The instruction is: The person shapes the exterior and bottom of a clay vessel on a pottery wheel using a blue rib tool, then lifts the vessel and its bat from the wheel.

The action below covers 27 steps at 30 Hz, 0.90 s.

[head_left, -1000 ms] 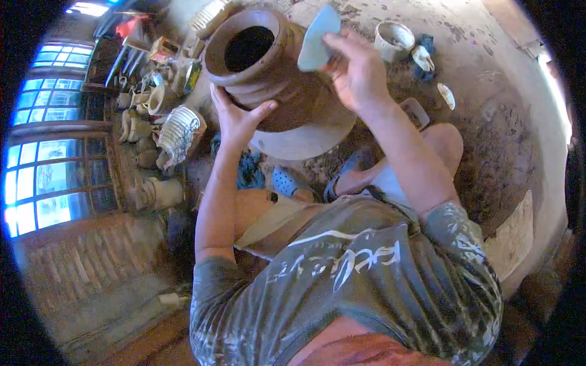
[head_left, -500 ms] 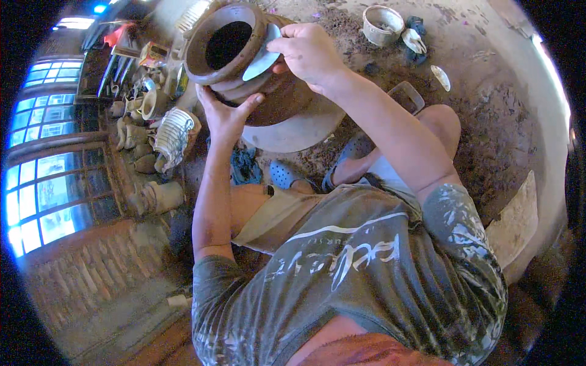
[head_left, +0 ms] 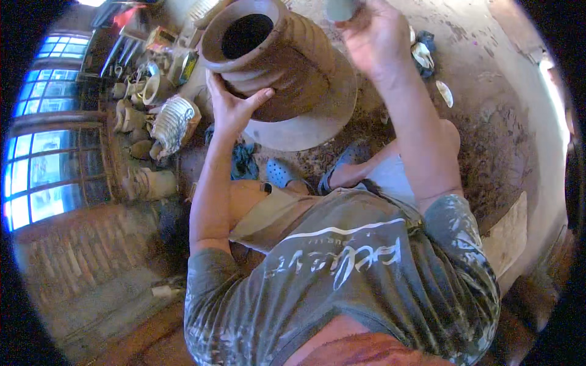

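Note:
A large brown clay pot with a ribbed wall and a dark mouth stands on a round wheel disc. My left hand lies flat against the pot's near side, fingers spread under the rim. My right hand is raised beside the pot's right shoulder, closed on a pale flat scraper that is cut off by the top edge of the picture. My knees and blue sandals sit just below the wheel.
Several small clay pots and a woven basket crowd the floor at the left, in front of a window wall. Cloths and small bowls lie at the upper right. The dirt floor stretches to the right.
My right hand has lifted the scraper off the pot's rim up toward the top edge. The pot looms larger and nearer. My left hand stays on its side.

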### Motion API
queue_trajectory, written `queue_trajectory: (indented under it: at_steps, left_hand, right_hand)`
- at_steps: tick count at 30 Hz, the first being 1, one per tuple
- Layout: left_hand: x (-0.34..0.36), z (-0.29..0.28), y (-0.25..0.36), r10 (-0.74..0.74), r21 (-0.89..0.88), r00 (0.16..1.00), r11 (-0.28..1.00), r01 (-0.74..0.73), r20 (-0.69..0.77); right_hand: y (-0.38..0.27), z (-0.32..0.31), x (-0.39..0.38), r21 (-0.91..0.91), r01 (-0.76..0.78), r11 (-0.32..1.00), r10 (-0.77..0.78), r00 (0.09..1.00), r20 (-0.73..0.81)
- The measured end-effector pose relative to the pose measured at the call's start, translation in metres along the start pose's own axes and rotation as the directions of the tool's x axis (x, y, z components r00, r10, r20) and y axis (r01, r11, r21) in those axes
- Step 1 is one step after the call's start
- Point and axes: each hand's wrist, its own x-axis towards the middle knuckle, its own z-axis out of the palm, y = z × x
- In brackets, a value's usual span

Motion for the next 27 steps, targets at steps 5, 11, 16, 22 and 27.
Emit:
queue_trajectory:
  at_steps: [5,11,16,22,27]
  left_hand:
    - [0.005,-0.002,0.015,-0.074,-0.091,0.997,0.993,0.073,-0.015]
    - [0.01,0.007,0.018,-0.026,0.091,0.998,0.995,0.031,-0.049]
    - [0.01,0.009,0.022,0.068,0.122,0.993,0.991,-0.056,-0.092]
    - [0.006,0.014,0.014,0.087,0.237,0.99,0.97,-0.059,-0.111]
    - [0.011,0.003,0.005,0.062,0.133,0.997,0.99,-0.055,-0.051]
  right_hand:
    - [0.01,-0.02,0.009,-0.545,0.106,0.832,-0.013,0.985,0.172]
    - [0.033,-0.009,0.022,-0.81,0.578,0.099,-0.306,0.792,0.528]
    - [0.053,-0.005,0.025,-0.727,0.659,-0.195,-0.341,0.649,0.68]
    - [0.072,0.016,-0.033,-0.702,0.706,-0.092,-0.206,0.676,0.707]
    - [0.076,0.023,-0.071,-0.663,0.683,0.306,-0.051,0.707,0.705]
